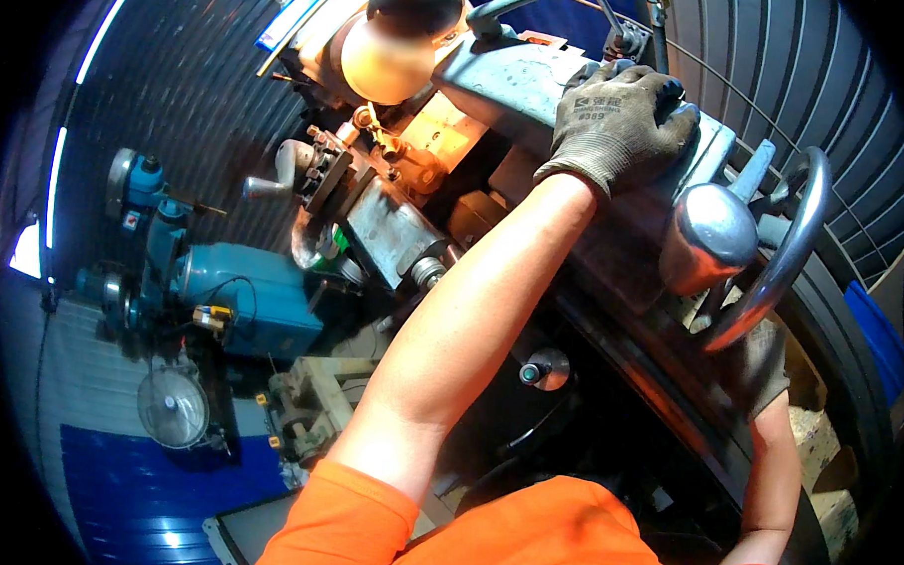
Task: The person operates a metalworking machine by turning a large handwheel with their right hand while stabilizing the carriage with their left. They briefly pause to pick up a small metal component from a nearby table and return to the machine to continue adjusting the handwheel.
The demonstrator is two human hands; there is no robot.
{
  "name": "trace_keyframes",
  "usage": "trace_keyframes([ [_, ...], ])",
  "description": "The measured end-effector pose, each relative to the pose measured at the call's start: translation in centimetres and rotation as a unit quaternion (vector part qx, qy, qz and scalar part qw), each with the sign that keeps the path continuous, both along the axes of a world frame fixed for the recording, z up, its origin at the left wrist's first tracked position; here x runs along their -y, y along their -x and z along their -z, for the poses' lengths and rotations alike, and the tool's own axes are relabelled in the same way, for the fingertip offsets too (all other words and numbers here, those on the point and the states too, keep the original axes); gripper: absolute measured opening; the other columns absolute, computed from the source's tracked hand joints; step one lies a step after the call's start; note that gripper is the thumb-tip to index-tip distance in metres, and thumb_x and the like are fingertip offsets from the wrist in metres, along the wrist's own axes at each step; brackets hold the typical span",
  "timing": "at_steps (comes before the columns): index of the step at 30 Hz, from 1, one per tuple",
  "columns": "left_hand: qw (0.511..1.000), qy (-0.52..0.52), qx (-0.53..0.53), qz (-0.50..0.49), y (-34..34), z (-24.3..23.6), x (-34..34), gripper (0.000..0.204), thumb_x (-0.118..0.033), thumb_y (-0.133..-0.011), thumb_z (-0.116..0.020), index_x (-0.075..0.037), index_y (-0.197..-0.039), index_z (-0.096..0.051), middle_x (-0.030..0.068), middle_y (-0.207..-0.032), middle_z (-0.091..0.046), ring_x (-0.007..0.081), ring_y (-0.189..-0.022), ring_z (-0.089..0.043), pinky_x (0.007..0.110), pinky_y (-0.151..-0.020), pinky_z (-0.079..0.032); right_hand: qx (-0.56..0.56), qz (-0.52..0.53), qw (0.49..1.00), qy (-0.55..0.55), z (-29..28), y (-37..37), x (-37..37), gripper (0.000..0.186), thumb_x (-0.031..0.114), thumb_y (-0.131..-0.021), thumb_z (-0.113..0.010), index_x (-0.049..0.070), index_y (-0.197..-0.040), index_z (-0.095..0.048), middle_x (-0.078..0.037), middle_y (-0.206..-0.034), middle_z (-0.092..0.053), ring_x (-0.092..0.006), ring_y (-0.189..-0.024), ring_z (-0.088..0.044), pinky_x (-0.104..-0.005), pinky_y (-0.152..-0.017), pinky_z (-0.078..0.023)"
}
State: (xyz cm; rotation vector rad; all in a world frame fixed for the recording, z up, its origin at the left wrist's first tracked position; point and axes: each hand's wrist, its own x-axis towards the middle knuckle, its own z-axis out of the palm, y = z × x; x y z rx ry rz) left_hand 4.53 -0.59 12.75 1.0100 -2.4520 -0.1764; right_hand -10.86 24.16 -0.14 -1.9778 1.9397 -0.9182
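Observation:
My left hand [622, 124], in a grey-brown work glove, lies on top of the worn grey casting [514, 75] of a lathe, its fingers bent over the far side. The thumb lies to the right. At the lower right, my right hand [765, 363], also gloved, is beside the lower rim of a shiny metal handwheel [818, 211]. Its fingers are hidden in shadow and by the wheel, so their grip does not show. Left of the wheel is a polished rounded metal end [714, 237]. A short light-blue lever [753, 170] stands near it.
A tool post [326, 174] with a crank handle sits on the lathe's carriage [389, 226]. Behind it, a round part [388, 63] glows yellow under a lamp. To the left are a teal machine [243, 285], a round fan [174, 404] and a blue panel [146, 491].

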Motion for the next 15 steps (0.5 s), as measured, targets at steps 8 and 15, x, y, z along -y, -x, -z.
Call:
trace_keyframes([
  [8, 1.000, 0.006, -0.005, 0.009, 0.2, 0.1, 0.2, 0.053, -0.056, -0.089, -0.056, -0.020, -0.125, -0.070, 0.0074, -0.130, -0.067, 0.0311, -0.124, -0.061, 0.047, -0.109, -0.042, -0.014, -0.004, 0.999, -0.032, -5.5, -2.2, -1.1, 0.020, 0.010, -0.070, -0.072, 0.010, -0.089, -0.072, -0.017, -0.080, -0.068, -0.0381, -0.075, -0.067, -0.0465, -0.069, -0.052],
  [15, 1.000, 0.006, -0.004, 0.003, 0.2, 0.1, 0.3, 0.052, -0.055, -0.088, -0.056, -0.020, -0.124, -0.071, 0.0074, -0.128, -0.068, 0.0308, -0.123, -0.061, 0.047, -0.108, -0.043, -0.160, 0.025, 0.987, -0.015, -8.9, -1.3, -3.4, 0.040, 0.009, -0.068, -0.075, 0.008, -0.107, -0.065, -0.014, -0.098, -0.066, -0.0382, -0.090, -0.061, -0.0495, -0.085, -0.045],
])
